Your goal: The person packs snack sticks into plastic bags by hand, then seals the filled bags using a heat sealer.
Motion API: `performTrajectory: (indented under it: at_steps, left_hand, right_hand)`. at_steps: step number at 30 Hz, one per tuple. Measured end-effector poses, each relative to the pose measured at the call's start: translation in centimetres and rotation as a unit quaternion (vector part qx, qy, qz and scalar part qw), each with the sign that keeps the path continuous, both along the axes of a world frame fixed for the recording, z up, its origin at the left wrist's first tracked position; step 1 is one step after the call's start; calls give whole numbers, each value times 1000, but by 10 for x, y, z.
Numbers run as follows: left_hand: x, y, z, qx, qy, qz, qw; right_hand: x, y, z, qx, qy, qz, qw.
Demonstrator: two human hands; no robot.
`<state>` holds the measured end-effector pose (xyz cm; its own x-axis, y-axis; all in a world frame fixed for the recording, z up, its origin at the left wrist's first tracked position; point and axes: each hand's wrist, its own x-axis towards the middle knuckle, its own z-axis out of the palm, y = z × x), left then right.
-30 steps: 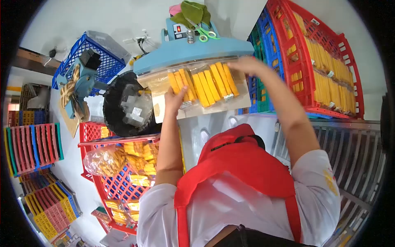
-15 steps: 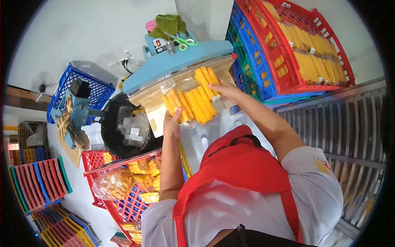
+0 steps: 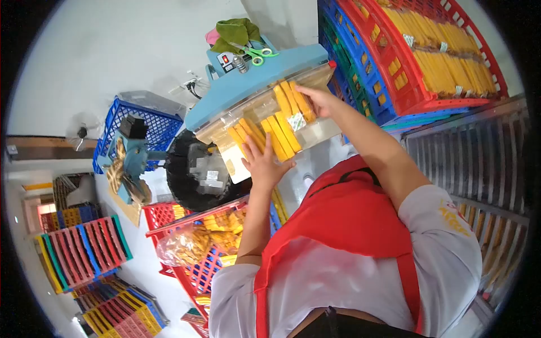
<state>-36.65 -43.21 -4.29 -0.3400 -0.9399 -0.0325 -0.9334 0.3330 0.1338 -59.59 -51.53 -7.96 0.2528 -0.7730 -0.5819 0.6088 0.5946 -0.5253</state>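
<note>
Bagged yellow sticks [image 3: 288, 134] lie on the surface [image 3: 323, 133] at six o'clock of the blue sealer [image 3: 256, 81]: left hand [image 3: 266, 168], fingers apart; right hand [image 3: 320, 102], finger grip unclear; step, seemingly aligning; next move calls for square placement.

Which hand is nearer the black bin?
Left. The left hand is to the right of the black bin in view; the right hand is farther right, at the rightmost yellow pack.
</note>
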Motion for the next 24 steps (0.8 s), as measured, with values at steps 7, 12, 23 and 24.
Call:
performTrajectory:
  at_steps: [7, 12, 23, 24]
  left_hand:
    - [9, -10, -28, -89, 84, 8, 992]
    - [18, -15, -30, -93, 83, 43, 991]
    - [17, -20, -24, -64, 70, 40, 995]
    - [17, -20, -24, -67, 71, 37, 994]
  right_hand:
    - [23, -10, 4, -107, 307, 16, 945]
    - [21, -9, 31, -77, 381, 98, 916]
    - [19, -23, -27, -105, 599, -24, 793]
    - [33, -14, 15, -151, 728, -66, 665]
